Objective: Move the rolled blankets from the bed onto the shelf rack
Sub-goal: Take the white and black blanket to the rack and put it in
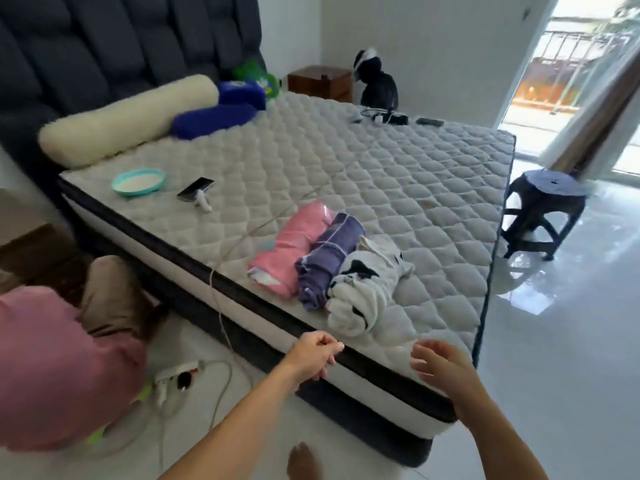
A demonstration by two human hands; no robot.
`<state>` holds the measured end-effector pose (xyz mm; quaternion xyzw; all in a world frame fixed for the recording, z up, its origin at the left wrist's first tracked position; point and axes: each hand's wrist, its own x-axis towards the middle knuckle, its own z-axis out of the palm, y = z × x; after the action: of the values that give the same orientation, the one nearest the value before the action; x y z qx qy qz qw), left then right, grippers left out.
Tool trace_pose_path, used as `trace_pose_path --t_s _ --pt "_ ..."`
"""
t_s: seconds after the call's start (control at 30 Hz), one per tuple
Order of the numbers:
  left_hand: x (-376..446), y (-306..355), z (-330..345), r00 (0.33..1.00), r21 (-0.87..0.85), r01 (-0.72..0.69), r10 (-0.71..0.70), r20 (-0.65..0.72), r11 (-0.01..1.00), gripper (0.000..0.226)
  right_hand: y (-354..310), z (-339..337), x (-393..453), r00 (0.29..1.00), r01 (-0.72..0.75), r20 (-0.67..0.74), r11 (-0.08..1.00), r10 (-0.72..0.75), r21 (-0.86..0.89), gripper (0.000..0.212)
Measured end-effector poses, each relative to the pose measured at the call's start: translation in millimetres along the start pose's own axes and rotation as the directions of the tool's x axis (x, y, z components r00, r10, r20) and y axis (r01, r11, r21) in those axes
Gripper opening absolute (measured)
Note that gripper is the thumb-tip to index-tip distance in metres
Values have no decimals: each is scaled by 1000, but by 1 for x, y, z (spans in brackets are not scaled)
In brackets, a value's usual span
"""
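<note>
Three rolled blankets lie side by side near the front edge of the bed (398,174): a pink one (289,249), a purple one tied with string (327,261) and a white one with black patches (363,289). My left hand (313,355) hovers at the mattress edge just below the white roll, fingers loosely curled and holding nothing. My right hand (441,363) is beside it to the right, fingers spread, also empty. Neither hand touches a blanket. No shelf rack is in view.
A person in a pink top (59,368) crouches on the floor at the left beside a power strip (180,375) and cables. On the bed lie a cream bolster (121,121), blue pillows, a teal bowl (138,181) and a phone (195,189). A dark stool (543,209) stands at the right.
</note>
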<state>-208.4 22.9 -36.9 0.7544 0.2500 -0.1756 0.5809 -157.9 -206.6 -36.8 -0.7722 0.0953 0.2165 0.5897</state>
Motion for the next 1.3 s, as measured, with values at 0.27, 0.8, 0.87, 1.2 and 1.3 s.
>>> trace_pose_path --t_s 0.27,0.8,0.87,1.2,1.3 --pt "136 31 -5 957 -328 287 -283 62 900 11 -38 18 104 989 -132 -63 991 131 -11 14" --pt "259 60 -22 787 -168 613 -576 224 772 71 -38 51 334 864 -496 13 847 503 192 88" --pt "261 61 -17 797 -98 597 -575 184 796 75 -39 54 343 821 -569 90 792 564 221 82" --pt "259 70 -16 837 -56 543 -536 108 838 52 -39 52 332 817 -567 130 740 562 363 51" --pt "248 71 -20 872 -76 488 -482 88 869 52 -42 52 316 867 -482 145 727 477 490 53"
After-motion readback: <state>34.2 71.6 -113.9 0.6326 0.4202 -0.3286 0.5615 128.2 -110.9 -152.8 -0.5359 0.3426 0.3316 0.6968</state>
